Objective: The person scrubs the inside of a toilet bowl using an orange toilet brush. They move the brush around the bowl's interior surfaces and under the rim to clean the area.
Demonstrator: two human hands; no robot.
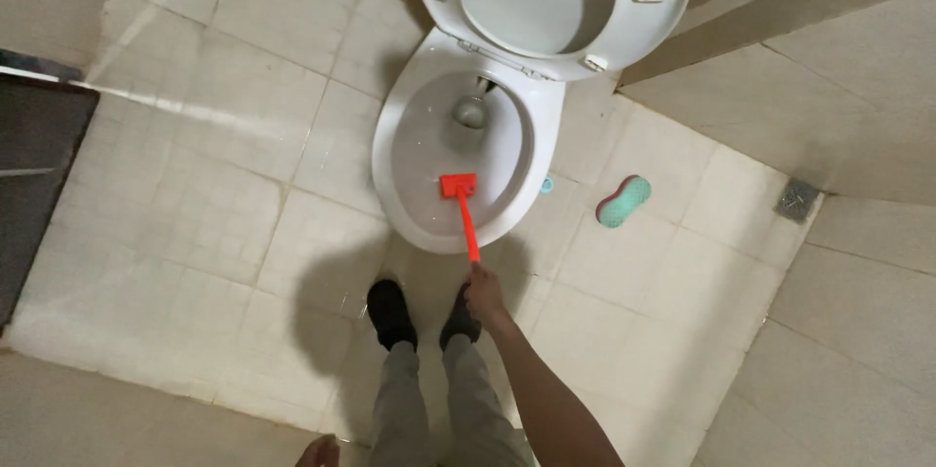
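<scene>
right hand outstretched, gripping red brush inside toilet bowl.

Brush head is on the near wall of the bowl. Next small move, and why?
Probably sweep the red long-handled brush sideways along the inner wall of the white toilet bowl. The right hand holds the handle end, the head rests on the near wall, and the seat is up, so the wall is open.

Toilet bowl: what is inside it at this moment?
Inside the bowl: the red brush head against the front wall, held by the right hand, and the drain. The brush head covers the surface beneath it.
</scene>
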